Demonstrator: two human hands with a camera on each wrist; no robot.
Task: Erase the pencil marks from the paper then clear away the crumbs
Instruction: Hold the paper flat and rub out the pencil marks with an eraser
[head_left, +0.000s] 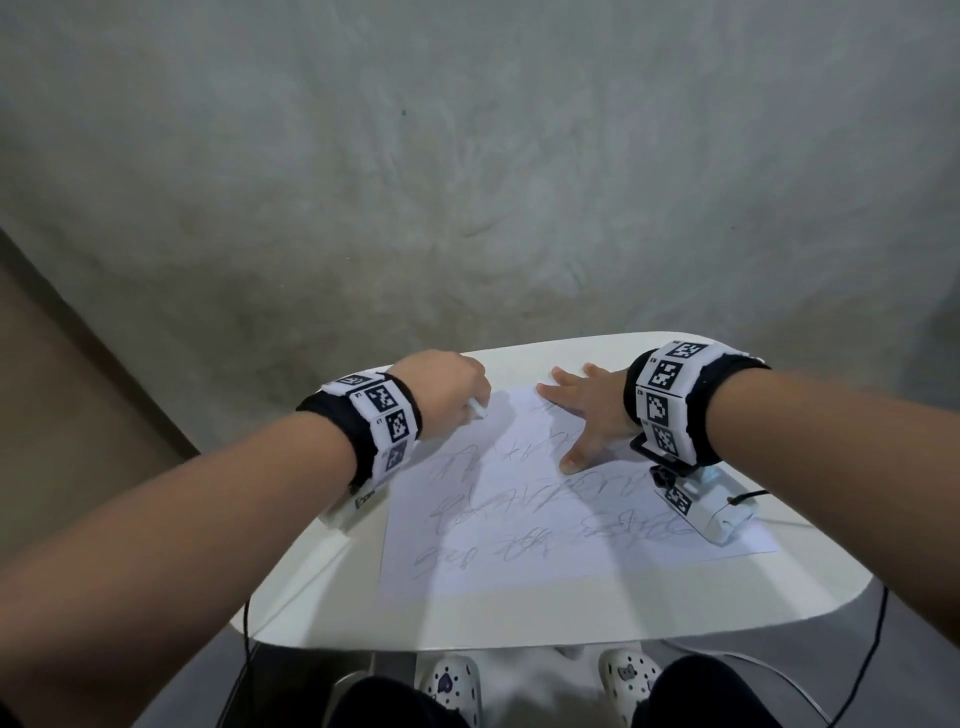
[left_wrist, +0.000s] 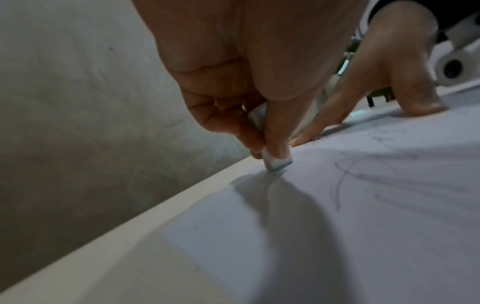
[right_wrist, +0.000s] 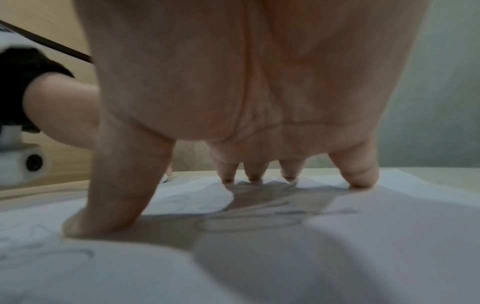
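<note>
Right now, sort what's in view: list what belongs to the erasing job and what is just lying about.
For the job:
- eraser, pinched by left hand
- paper with pencil marks
- right hand, pressing the sheet flat

Lying about:
- white table
- black cables
- wall

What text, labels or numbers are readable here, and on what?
None can be read.
Paper: pencil scribbles only, no legible words.
Left wristband and right wristband: black-and-white square code markers; the tiny characters beside them are too small to read.
Eraser in the left hand: no print visible.
</note>
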